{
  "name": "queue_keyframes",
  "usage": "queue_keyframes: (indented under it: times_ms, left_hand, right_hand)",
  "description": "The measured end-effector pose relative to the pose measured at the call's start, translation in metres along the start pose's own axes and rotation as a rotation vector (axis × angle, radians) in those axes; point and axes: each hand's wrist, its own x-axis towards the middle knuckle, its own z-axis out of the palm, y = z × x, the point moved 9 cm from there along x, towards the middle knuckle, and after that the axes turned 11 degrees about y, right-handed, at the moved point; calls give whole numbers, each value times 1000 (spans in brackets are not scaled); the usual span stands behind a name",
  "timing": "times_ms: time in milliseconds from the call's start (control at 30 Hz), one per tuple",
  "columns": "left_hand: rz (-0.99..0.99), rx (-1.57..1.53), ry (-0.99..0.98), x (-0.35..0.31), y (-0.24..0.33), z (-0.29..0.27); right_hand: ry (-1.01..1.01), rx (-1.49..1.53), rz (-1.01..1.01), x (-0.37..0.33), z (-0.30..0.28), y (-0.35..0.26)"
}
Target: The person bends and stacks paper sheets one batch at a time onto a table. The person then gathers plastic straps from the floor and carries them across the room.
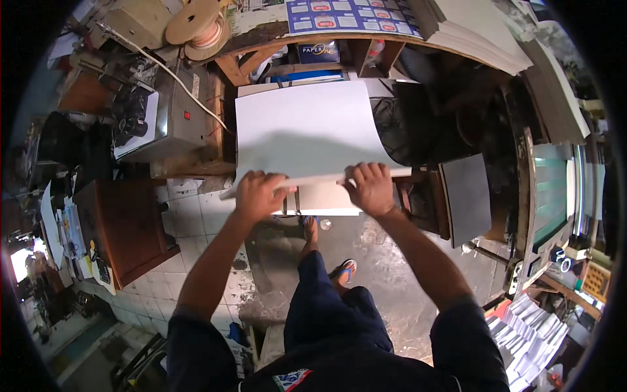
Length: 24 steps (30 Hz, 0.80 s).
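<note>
A large white stack of paper sheets (pixel 304 121) stretches away in front of me, its far part flat and its near edge raised. My left hand (pixel 260 193) is closed around the left part of that thick near edge. Toward the right end, my right hand (pixel 370 188) grips the same edge with curled fingers. Beneath the raised edge lies a pale bundle (pixel 324 199) with dark straps across it. The sheets hide most of this bundle and whatever supports it.
A grey metal box (pixel 179 111) with a red switch stands at left, near a wire spool (pixel 208 39). Beyond is a wooden bench (pixel 261 51) with printed sheets. A dark panel (pixel 466 199) leans at right. A brown cabinet (pixel 124 228) stands left on the tiled floor.
</note>
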Motion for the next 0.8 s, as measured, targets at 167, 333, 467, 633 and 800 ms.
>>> queue_keyframes:
  times_ms: [167,333,467,633,800]
  left_hand:
    - [-145,-126,-283,84,-61,34]
    - [-150,42,-406,92,-107,102]
    - [-192,-31,-416,48,-111,142]
    - [-161,-3,-512,14,-93,150]
    - [-73,-29,-396,-1,-65,138]
  right_hand:
    - [-120,63,-41,84,51,42]
    - [-351,-31,70,102,132,73]
    - [-319,66,67,59,162,65]
    - [-252,114,32,24,152,45]
    - [-334,155,67,-6,149,41]
